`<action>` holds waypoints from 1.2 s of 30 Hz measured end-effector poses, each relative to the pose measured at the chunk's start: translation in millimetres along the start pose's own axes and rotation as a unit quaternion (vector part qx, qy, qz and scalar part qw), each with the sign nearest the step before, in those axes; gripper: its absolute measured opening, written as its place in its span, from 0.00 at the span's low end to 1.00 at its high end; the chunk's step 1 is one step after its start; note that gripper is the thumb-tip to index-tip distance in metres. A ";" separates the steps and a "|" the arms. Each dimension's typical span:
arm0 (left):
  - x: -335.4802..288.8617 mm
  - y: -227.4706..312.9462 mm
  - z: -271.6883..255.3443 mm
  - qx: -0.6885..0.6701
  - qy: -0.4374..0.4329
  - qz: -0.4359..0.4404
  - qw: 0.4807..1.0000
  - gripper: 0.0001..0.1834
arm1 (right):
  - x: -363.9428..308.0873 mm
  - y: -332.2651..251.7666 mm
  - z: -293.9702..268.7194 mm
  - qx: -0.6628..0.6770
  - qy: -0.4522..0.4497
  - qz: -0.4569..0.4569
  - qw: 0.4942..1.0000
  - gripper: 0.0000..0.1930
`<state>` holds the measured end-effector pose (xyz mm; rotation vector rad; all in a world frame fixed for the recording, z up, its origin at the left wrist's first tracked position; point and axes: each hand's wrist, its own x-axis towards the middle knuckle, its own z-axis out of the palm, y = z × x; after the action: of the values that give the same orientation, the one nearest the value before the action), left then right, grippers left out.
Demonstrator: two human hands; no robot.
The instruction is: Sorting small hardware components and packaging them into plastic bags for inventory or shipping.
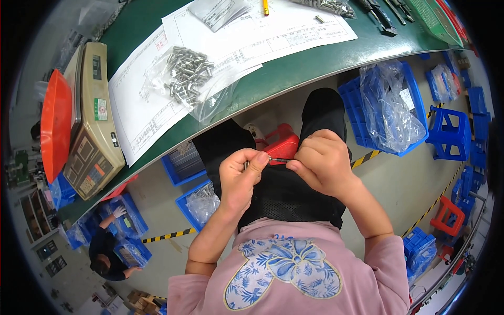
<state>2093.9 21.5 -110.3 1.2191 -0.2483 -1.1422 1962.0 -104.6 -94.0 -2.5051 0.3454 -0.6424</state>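
Observation:
Above my lap, my left hand [237, 177] is closed in a pinch on a small metal part, mostly hidden by the thumb and fingers. My right hand [326, 165] is curled round a thin dark rod-like tool [280, 159], whose tip meets the metal part at my left fingertips. The tool's handle end is hidden in my right fist, so its exact kind does not show. On the table lies a clear plastic bag [185, 79] of small cylindrical metal parts, resting on printed drawing sheets [137, 116].
A weighing scale [93, 152] with a red pan [56, 126] stands on the green table [286, 84] at left. Hand tools [379, 18] and a green basket [431, 21] sit at far right. Blue crates [417, 123] and a blue stool [449, 134] are on the floor. A co-worker [102, 252] bends at lower left.

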 end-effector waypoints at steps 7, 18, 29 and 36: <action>0.3 -1.7 -1.3 -0.005 -0.004 -0.010 1.000 0.07 | 2.9 -3.2 1.7 0.057 0.056 0.047 0.996 0.10; -1.6 -0.6 1.0 0.012 -0.002 -0.007 1.000 0.07 | -4.1 3.9 2.2 -0.029 0.005 -0.016 0.999 0.09; -1.1 -4.3 1.4 0.014 0.003 -0.019 1.000 0.07 | 3.8 -1.4 5.9 -0.030 0.047 -0.005 0.998 0.08; -1.5 -3.7 2.1 0.061 -0.018 0.054 0.997 0.07 | -4.0 -1.0 7.5 -0.003 -0.009 0.027 1.000 0.10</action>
<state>2089.7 21.7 -112.0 1.2782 -0.4104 -1.0684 1962.5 -99.2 -100.5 -2.4971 0.4067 -0.5986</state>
